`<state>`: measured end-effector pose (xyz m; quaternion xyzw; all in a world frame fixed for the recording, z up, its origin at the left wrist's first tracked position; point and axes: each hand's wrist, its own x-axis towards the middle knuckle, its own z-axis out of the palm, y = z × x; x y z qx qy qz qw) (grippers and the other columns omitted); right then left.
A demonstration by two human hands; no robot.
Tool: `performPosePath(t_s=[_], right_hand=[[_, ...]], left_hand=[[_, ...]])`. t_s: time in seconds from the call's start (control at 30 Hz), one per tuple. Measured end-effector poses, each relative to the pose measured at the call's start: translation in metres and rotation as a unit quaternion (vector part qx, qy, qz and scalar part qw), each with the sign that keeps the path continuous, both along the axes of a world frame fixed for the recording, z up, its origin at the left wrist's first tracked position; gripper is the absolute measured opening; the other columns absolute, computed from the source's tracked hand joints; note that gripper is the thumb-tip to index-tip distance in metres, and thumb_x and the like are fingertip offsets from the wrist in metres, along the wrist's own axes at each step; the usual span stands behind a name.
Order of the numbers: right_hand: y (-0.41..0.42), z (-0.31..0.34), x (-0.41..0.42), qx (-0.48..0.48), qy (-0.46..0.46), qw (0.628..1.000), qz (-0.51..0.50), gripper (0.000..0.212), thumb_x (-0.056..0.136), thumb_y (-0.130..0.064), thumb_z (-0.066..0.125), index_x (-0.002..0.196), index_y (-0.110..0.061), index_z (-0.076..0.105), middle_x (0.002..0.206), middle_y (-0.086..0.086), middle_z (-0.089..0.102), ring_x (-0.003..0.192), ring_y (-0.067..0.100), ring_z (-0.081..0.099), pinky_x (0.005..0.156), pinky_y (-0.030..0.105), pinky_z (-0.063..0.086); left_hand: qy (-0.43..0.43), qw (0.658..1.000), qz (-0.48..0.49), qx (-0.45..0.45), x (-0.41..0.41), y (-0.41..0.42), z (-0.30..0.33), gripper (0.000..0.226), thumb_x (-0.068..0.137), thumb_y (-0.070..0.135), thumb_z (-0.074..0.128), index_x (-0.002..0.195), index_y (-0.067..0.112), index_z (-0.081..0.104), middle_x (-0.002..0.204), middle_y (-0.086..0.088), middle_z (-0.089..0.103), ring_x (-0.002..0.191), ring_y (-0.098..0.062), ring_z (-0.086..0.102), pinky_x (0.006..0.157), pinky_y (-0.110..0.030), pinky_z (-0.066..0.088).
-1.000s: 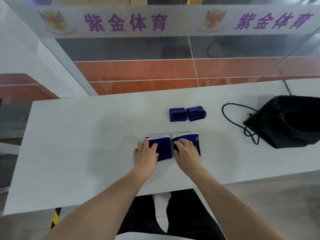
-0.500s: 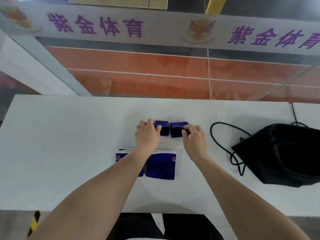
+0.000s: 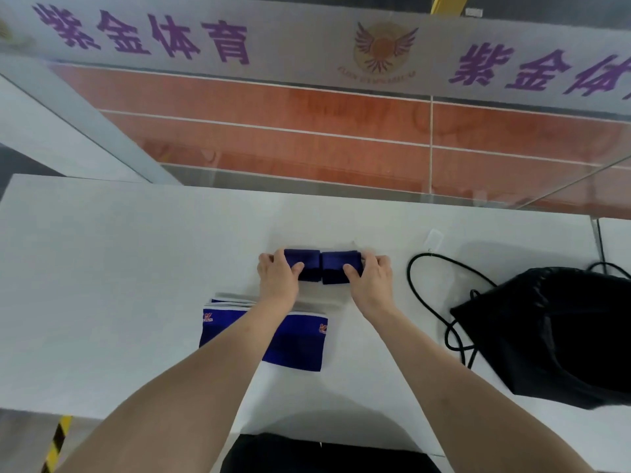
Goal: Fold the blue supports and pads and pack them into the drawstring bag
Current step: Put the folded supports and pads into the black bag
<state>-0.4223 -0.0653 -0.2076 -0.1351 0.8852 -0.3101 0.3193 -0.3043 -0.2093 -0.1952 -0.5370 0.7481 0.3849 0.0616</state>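
Two small folded dark-blue supports lie side by side mid-table. My left hand (image 3: 277,275) grips the left small support (image 3: 308,261) from its left end, thumb on top. My right hand (image 3: 370,278) grips the right small support (image 3: 338,264) from its right end. Nearer to me lie two larger folded blue pads with white edges: the left pad (image 3: 213,331) is partly under my left forearm, and the right pad (image 3: 300,343) beside it carries an orange logo. The black drawstring bag (image 3: 560,332) lies at the right, its mouth facing left, its black cord (image 3: 418,291) looped on the table.
The white table (image 3: 119,285) ends at a glass partition with purple lettering behind. A second table edge (image 3: 614,240) adjoins at the far right. A small clear tag (image 3: 434,238) lies by the cord. Yellow-black floor tape (image 3: 56,442) shows at lower left.
My hands left the two larger pads, reached back to the small supports and now close on them, one on each. The camera has tilted down and closer.
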Motion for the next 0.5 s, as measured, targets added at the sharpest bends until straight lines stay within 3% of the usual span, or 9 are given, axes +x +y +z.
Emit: performPosePath(t_s=[0.1, 0.23, 0.37, 0.5], right_hand=[[0.003, 0.006, 0.008, -0.038, -0.009, 0.999, -0.030, 0.034, 0.101, -0.027, 0.063, 0.130, -0.017, 0.050, 0.129, 0.000, 0.046, 0.123, 0.020, 0.045, 0.108, 0.035, 0.041], [0.009, 0.020, 0.016, -0.088, -0.063, 0.990, -0.094, 0.024, 0.102, -0.021, 0.062, 0.121, -0.026, 0.047, 0.115, -0.007, 0.063, 0.102, 0.011, 0.062, 0.084, 0.026, 0.050], [0.019, 0.036, 0.027, -0.124, -0.081, 0.979, -0.137, 0.026, 0.102, -0.020, 0.064, 0.122, -0.027, 0.050, 0.110, -0.012, 0.063, 0.098, 0.005, 0.064, 0.084, 0.030, 0.054], [0.036, 0.063, 0.042, -0.161, -0.072, 0.969, -0.172, 0.026, 0.100, -0.019, 0.066, 0.123, -0.024, 0.053, 0.110, -0.010, 0.064, 0.096, 0.004, 0.065, 0.075, 0.020, 0.050]], left_hand=[[0.030, 0.999, 0.015, -0.004, 0.003, 0.001, 0.002, 0.044, 0.098, 0.022, 0.064, 0.135, 0.010, 0.044, 0.132, -0.013, 0.043, 0.121, -0.028, 0.043, 0.096, -0.031, 0.039], [0.073, 0.997, 0.013, 0.029, 0.009, -0.002, 0.009, 0.037, 0.095, 0.020, 0.068, 0.124, 0.019, 0.044, 0.122, -0.006, 0.058, 0.107, -0.025, 0.058, 0.093, -0.040, 0.052], [0.116, 0.989, 0.039, 0.078, 0.015, 0.007, 0.027, 0.036, 0.094, 0.019, 0.069, 0.120, 0.024, 0.044, 0.117, -0.003, 0.060, 0.097, -0.018, 0.062, 0.080, -0.029, 0.050], [0.160, 0.982, 0.047, 0.093, 0.025, 0.025, 0.052, 0.036, 0.094, 0.020, 0.069, 0.122, 0.024, 0.047, 0.112, 0.001, 0.062, 0.095, -0.013, 0.064, 0.071, -0.020, 0.047]])
